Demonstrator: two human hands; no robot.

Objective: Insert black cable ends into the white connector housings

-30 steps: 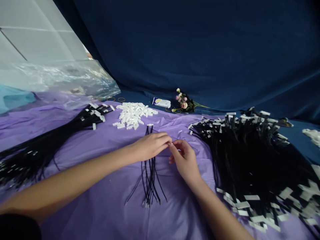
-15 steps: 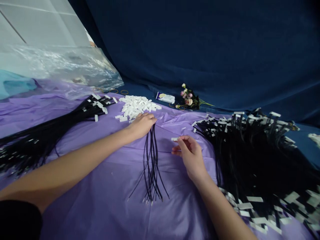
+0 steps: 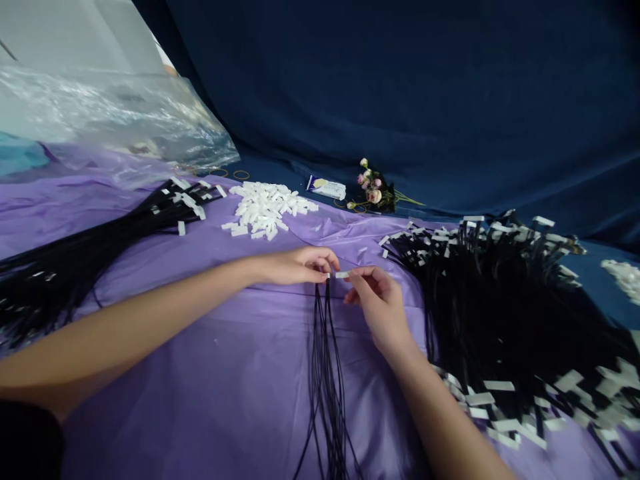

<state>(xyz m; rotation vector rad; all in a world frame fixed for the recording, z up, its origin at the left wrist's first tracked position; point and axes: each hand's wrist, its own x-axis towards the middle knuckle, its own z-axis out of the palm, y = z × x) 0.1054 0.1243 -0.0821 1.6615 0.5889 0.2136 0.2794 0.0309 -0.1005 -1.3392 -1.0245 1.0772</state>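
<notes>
While the slim black cords (image 3: 327, 360) trail down over the purple cloth (image 3: 225, 400) and run off the bottom of the view, their upper ends sit right at the left hand (image 3: 300, 265), thumb and fingers pinched around them. A small white end piece (image 3: 329, 275) peeks out at the fingertips. Facing it, the right hand (image 3: 383, 303) grips a white tag (image 3: 342, 275) between thumb and forefinger, its free end pointing at the cords, near but apart by a sliver. So it's a lining-up moment, by the look of it: closing that gap would call for a steady left pinch and the tag kept level. Whether the tag is hollow, I can't tell.

Just beyond the hands, a heap of loose white tags (image 3: 265, 208)! Off to the left, a thick bundle of black cords (image 3: 107, 237) with white ends; to the right, a far bigger pile of tagged cords (image 3: 490, 320). Farther back, a wrapped packet (image 3: 327, 189) lies beside artificial flowers (image 3: 373, 193), all before a navy drape (image 3: 400, 80).
</notes>
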